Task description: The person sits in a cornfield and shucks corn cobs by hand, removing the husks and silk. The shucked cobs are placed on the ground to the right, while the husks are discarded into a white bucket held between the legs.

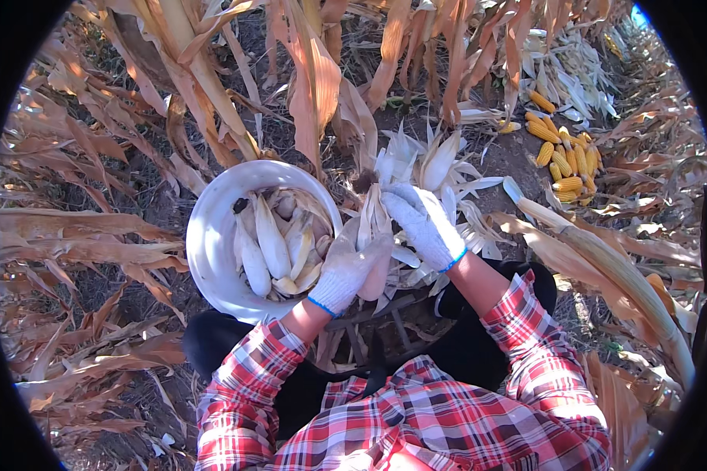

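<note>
My left hand (pixel 347 265), in a white knit glove with a blue cuff edge, is closed around an unhusked ear of corn (pixel 374 218). The ear's silk end points away from me. My right hand (pixel 424 224), gloved alike, is at the upper right side of this ear, its fingertips at the husk; whether they pinch it is hard to see. To the left stands a white plastic bucket (pixel 209 235) with several ears in pale husks (pixel 273 238) inside. Loose husks (pixel 477 224) lie beyond and right of my right hand.
Husked yellow cobs (pixel 571 162) lie piled on the soil at the upper right, with a heap of pale husks (pixel 565 88) behind. Dry corn stalks (pixel 206 76) stand ahead. A thick stalk (pixel 618 277) slants along the right. Dry leaves (pixel 82 235) cover the left side.
</note>
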Motion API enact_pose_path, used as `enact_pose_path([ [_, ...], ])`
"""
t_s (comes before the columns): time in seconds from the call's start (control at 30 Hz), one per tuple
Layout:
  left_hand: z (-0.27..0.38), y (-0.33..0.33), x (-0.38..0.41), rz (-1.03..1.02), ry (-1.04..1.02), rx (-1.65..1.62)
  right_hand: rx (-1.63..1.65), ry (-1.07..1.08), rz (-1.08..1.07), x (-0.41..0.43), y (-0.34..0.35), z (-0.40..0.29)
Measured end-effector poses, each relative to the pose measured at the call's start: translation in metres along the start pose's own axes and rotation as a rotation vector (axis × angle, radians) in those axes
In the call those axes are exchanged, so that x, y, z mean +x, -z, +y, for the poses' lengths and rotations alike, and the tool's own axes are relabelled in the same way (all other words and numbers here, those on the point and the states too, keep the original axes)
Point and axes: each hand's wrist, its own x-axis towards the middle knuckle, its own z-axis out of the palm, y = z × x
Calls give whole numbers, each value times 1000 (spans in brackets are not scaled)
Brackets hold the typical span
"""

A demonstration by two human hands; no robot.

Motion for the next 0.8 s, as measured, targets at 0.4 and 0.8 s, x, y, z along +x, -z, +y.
enact_pose_path([
  [0.4,-1,-4,1,60,-65,-78,-60,-101,-130,8,-1,-20],
  [0.8,-1,-8,-6,255,-85,-64,611,-431,-38,-4,-16,-19],
])
